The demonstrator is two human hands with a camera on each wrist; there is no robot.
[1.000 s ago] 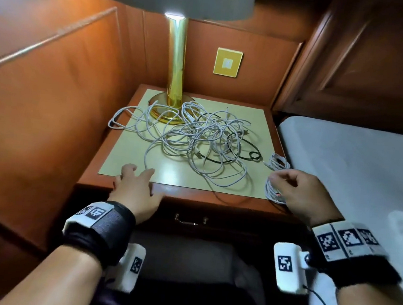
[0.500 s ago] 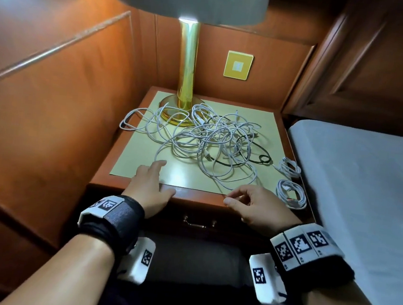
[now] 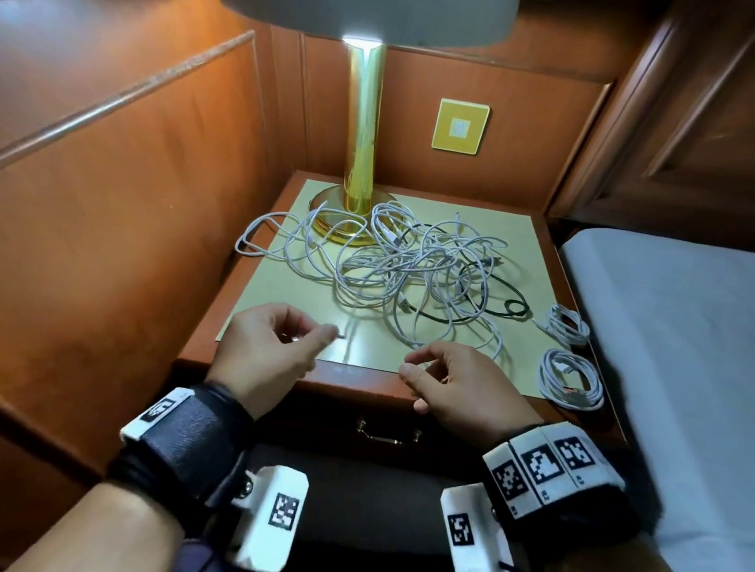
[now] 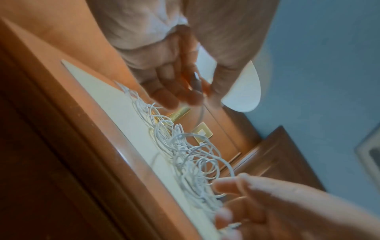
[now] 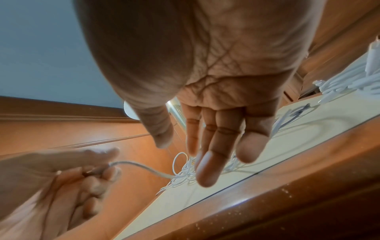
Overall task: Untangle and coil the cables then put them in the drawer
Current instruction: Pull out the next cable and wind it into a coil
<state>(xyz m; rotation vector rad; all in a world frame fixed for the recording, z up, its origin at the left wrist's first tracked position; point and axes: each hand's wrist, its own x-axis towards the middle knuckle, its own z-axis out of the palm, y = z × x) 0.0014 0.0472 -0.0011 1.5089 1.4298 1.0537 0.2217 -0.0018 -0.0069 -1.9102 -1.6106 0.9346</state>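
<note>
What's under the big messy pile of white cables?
Under the tangled white cables lie a thin black cable, the pale yellow tabletop mat and part of the gold lamp base. Anything deeper is covered.

Bedroom: wooden nightstand (image 3: 357, 378) beside bed (image 3: 682, 361), brass lamp (image 3: 359, 145), wood-panelled walls.

No readable words, brands or numbers are showing anywhere; the white wrist-worn camera blocks and bands (image 3: 552, 464) are carrying only black-and-white square coded markers, and their tiny print is staying illegible.
</note>
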